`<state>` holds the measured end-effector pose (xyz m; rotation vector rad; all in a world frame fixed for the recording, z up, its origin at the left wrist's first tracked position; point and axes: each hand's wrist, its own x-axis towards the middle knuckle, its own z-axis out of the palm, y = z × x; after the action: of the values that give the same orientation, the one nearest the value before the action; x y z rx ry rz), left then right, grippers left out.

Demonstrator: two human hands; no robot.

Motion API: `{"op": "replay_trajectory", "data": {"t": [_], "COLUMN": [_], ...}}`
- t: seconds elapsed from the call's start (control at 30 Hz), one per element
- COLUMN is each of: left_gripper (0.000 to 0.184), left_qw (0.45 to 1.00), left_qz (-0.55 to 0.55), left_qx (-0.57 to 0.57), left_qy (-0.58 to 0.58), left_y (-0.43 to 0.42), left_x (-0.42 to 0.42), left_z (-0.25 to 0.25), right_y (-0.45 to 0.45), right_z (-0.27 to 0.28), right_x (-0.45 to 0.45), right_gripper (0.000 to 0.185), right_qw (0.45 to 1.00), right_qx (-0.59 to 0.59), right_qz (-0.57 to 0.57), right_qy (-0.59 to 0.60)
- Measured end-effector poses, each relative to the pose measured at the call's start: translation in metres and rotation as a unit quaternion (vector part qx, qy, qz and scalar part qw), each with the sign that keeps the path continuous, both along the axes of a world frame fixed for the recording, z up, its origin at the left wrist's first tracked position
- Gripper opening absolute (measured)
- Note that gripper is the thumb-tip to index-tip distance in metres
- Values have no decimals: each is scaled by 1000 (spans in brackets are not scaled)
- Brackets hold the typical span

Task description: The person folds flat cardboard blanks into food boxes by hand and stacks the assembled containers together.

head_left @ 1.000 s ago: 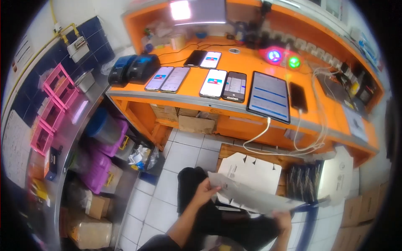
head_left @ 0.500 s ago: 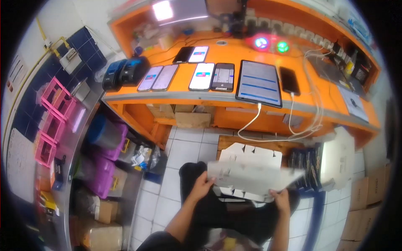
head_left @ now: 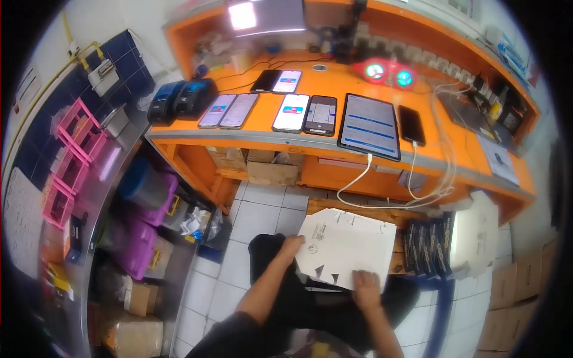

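A flat white cardboard sheet (head_left: 349,244) with small printed marks and dark notches lies low in front of me, over my lap and the wooden bench. At its left edge, my left hand (head_left: 292,247) grips the card with the thumb near the rim. My right hand (head_left: 365,285) rests on the lower right part of the sheet, its fingers spread on the surface. Whatever lies beneath the sheet is hidden.
An orange desk (head_left: 262,128) holds several phones, a tablet (head_left: 369,126) with a cable and two black printers. Dark patterned boxes (head_left: 428,247) stand right of the sheet, beside another white card (head_left: 474,232). Brown cartons (head_left: 501,295) are at the far right.
The raised, tilted card has come down flat and now covers the sheet beneath. My right hand has moved left from its right end onto its surface.
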<state>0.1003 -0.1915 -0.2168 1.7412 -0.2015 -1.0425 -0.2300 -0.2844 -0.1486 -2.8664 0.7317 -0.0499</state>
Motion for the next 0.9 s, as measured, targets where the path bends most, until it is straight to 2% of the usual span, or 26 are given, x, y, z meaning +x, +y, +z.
{"op": "replay_trajectory", "data": {"t": [0.03,0.1,0.13,0.17,0.2,0.23,0.27,0.3,0.33,0.4,0.43,0.5,0.53,0.6,0.73,0.8,0.83,0.87,0.9], "left_gripper": [42,46,46,50,54,59,63,65,66,68,68,69,69,69,53,48,38,38,27], "left_qw": [1000,1000,1000,979,916,871,814,826,827,782,781,682,680,667,635,667,672,673,671], "left_qz": [2,13,14,-22,-58,-92,-126,-210,-293,-440,-446,-486,-500,-510,-469,-490,-487,-495,-520], "left_qx": [-3,-10,-11,112,230,227,222,152,83,-34,-30,12,6,38,-63,-58,-60,-58,-13], "left_qy": [-1,-6,-8,-169,-323,-426,-521,-501,-472,-441,-436,-546,-536,-541,-610,-559,-554,-546,-528], "left_y": [-2,-4,-5,-4,-4,-2,2,4,7,16,19,23,22,11,18,14,11,8,2], "left_x": [3,7,5,-1,-8,-20,-33,-44,-55,-82,-92,-113,-116,-113,-107,-99,-95,-93,-90], "left_z": [-2,-6,5,15,29,39,47,58,69,64,60,52,46,33,26,35,38,41,52], "right_y": [-5,-12,-16,-20,-26,-33,-41,-50,-64,-93,-105,-122,-126,-136,-136,-136,-137,-135,-132], "right_z": [-6,-13,-17,-21,-25,-26,-24,-24,-32,-51,-57,-55,-57,-68,-73,-74,-71,-67,-52], "right_x": [2,7,11,15,18,23,30,37,40,46,50,62,65,66,64,66,67,66,65], "right_gripper": [69,53,53,45,37,37,32,28,28,37,40,46,48,50,53,53,51,49,45], "right_qw": [1000,998,998,998,997,997,993,985,984,968,957,941,935,897,891,895,890,886,881], "right_qx": [-3,17,16,46,76,76,108,142,148,234,267,300,303,390,411,397,413,429,446], "right_qz": [2,-1,0,12,22,22,11,0,1,17,56,86,76,53,60,47,42,38,32], "right_qy": [-1,-59,-61,-36,-12,-15,40,95,95,87,94,132,166,203,185,197,186,174,154]}}
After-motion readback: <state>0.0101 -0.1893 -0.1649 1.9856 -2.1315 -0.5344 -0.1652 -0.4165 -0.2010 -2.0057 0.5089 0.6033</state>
